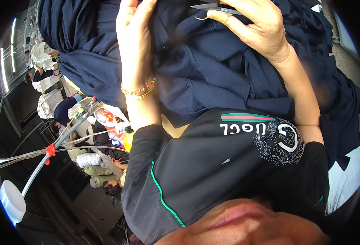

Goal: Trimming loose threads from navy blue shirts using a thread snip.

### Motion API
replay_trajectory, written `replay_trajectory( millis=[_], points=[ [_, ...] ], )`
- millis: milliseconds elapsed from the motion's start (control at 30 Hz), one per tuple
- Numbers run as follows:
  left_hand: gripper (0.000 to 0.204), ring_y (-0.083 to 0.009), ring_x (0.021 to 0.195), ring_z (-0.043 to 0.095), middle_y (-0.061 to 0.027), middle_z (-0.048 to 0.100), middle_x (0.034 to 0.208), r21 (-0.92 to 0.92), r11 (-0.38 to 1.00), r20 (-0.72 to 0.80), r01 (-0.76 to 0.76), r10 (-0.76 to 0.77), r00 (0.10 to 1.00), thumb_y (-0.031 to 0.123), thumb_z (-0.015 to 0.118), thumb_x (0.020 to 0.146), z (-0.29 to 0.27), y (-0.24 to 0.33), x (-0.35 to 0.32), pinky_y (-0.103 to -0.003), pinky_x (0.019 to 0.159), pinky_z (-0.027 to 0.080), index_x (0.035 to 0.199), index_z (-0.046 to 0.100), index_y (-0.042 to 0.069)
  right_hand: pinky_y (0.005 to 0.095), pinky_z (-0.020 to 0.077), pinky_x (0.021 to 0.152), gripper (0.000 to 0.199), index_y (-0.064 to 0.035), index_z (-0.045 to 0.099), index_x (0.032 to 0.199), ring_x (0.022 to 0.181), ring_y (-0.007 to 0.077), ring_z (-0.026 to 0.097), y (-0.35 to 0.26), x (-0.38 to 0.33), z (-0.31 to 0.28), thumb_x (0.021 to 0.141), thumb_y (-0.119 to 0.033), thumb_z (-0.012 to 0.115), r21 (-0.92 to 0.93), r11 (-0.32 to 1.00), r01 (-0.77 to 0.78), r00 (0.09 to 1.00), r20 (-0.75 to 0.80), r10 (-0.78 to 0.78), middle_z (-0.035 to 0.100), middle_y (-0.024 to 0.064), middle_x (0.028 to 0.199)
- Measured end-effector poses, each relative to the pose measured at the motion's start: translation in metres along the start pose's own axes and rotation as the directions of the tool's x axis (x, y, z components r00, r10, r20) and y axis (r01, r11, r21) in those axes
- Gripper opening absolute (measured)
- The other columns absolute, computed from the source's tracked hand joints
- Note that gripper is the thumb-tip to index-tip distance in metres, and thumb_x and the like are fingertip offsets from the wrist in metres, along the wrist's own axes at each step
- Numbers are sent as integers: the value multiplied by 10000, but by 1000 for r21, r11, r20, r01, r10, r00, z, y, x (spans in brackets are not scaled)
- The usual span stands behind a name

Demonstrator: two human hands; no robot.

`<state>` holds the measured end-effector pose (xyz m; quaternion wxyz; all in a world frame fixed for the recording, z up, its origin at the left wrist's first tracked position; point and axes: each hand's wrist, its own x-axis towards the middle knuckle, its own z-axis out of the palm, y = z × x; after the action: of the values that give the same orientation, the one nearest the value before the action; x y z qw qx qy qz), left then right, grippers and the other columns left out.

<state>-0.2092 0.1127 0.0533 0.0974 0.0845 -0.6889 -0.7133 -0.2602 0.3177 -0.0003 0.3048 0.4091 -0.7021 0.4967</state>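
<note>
Head view: you are working over a heap of navy blue fabric (212, 61) that is filling the top and middle of the picture. Your left hand (134, 28) is lying flat and open-fingered against the cloth, gold bracelets (139, 91) showing at the wrist. Your right hand (255, 26) is closing around small metal thread snips (212, 6), blades pointing left, just above the fabric at the upper edge. Both forearms are reaching up from your black shirt (225, 171).
</note>
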Motion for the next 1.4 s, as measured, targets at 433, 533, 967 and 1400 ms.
replay_trajectory(
  millis=[433,533,967,1400],
  points=[
    [74,-130,910,679,-27,700,1003,-209,961,-43,180,-193,980,74,632,1002,-25,-16,2,-257,851,554,1049,678,39,317,546,686,364,-16,756,1130,767,230,663,-2,2,-3,786,-94,841,-141,987,-83,991,94,97,708,102,893],
    [112,-143,951,693,-50,720,1056,-304,927,-20,219,-236,972,61,646,990,-26,-18,3,-267,883,562,1087,687,25,308,547,678,387,-26,761,1148,743,223,661,5,-3,5,780,-113,842,-90,996,-14,997,78,21,686,78,838],
    [173,-148,990,699,-71,731,1106,-318,915,-37,248,-273,961,27,664,969,-30,-25,7,-278,927,563,1136,691,-4,315,539,688,354,-34,764,1152,744,222,671,6,-2,3,808,-91,824,9,997,-71,988,139,69,705,89,859],
    [84,-69,916,606,17,652,984,-104,984,136,143,-128,982,77,659,989,-30,-24,8,-218,841,485,1060,653,32,280,514,670,311,-1,758,1133,733,146,647,10,-2,3,829,-32,813,38,998,-56,990,129,50,717,55,863]
  ],
)
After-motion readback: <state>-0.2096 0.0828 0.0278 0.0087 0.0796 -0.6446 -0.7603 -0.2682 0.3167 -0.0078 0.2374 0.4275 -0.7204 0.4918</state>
